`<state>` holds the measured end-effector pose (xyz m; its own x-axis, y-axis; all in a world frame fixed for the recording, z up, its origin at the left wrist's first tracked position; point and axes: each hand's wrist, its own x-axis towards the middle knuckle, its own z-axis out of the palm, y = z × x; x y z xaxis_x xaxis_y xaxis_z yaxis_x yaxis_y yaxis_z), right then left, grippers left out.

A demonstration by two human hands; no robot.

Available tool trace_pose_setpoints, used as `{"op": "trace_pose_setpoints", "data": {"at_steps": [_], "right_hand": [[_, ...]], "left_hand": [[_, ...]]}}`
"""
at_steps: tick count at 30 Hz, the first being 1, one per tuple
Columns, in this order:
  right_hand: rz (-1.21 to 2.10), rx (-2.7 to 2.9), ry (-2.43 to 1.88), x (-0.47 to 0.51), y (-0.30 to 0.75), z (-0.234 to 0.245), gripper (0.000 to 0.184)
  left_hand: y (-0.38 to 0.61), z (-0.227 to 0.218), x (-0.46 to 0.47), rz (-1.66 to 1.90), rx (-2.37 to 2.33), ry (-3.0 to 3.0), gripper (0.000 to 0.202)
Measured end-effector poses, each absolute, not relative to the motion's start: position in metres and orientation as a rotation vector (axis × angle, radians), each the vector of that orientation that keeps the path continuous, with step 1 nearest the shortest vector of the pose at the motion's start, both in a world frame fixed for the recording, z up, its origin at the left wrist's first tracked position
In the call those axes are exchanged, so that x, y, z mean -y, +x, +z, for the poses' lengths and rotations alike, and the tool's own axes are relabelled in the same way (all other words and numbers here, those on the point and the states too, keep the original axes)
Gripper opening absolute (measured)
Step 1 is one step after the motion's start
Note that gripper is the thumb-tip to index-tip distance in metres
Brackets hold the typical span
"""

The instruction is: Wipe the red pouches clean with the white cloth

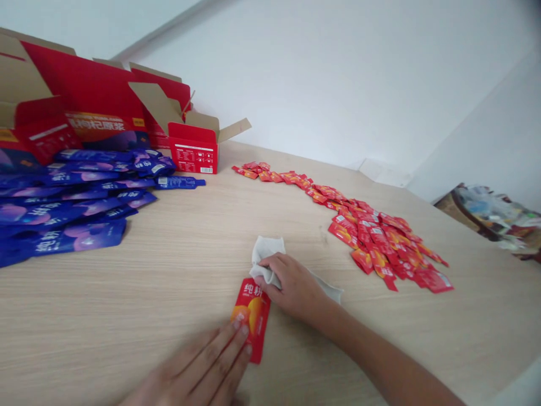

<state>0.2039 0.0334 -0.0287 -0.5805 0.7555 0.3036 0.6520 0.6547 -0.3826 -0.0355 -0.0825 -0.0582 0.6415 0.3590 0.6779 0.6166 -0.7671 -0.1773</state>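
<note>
A red sachet point(253, 313) with an orange picture lies flat on the wooden table point(169, 270) in front of me. My left hand point(207, 366) rests with its fingers stretched out, fingertips pressing the sachet's lower end. My right hand point(291, 285) is closed on a crumpled white cloth point(266, 254) and presses it against the sachet's top end.
A long pile of several red sachets point(372, 231) runs across the table to the right. Several blue pouches point(80, 197) are spread at the left, before open red cardboard boxes point(194, 149). A cluttered basket point(494, 217) stands beyond the table's right edge.
</note>
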Motion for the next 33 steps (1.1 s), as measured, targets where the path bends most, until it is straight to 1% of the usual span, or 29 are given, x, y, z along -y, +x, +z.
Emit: {"op": "trace_pose_setpoints", "data": {"at_steps": [3,8,12,16,18,20,22,24,27,30,33], "right_hand": [[0.322,2.443,-1.11,-0.036,0.206,-0.03,0.022],[0.286,2.395,-1.022,-0.037,0.211,-0.017,0.018],[0.277,2.338,-0.817,-0.015,0.201,-0.004,0.013],[0.24,2.672,-0.505,0.003,0.182,-0.012,0.015],[0.203,2.747,-0.543,-0.004,0.179,-0.022,0.018],[0.193,2.723,-0.67,-0.021,0.181,-0.029,0.022],[0.175,2.682,-0.778,-0.043,0.187,-0.031,0.024],[0.126,2.638,-0.855,-0.06,0.192,-0.027,0.021],[0.096,2.471,-0.928,-0.058,0.195,-0.013,0.014],[0.219,2.36,-0.847,-0.022,0.194,-0.003,0.011],[0.318,2.559,-0.567,0.016,0.191,-0.007,0.014]], "left_hand": [[-0.03,-0.055,0.088,-0.902,0.798,-2.499,0.031],[-0.025,-0.051,0.092,-0.94,0.932,-2.539,0.027],[-0.025,-0.056,0.092,-0.952,0.944,-2.569,0.033],[-0.029,-0.064,0.093,-0.849,0.886,-2.603,0.046],[-0.032,-0.064,0.095,-0.724,0.883,-2.665,0.049],[-0.034,-0.063,0.095,-0.616,0.88,-2.716,0.05],[-0.035,-0.06,0.094,-0.607,0.833,-2.709,0.051],[-0.036,-0.055,0.093,-0.625,0.796,-2.695,0.051],[-0.038,-0.042,0.092,-0.538,0.783,-2.72,0.047],[-0.039,-0.038,0.092,-0.532,0.751,-2.699,0.045],[-0.036,-0.051,0.093,-0.633,0.864,-2.719,0.043]]}}
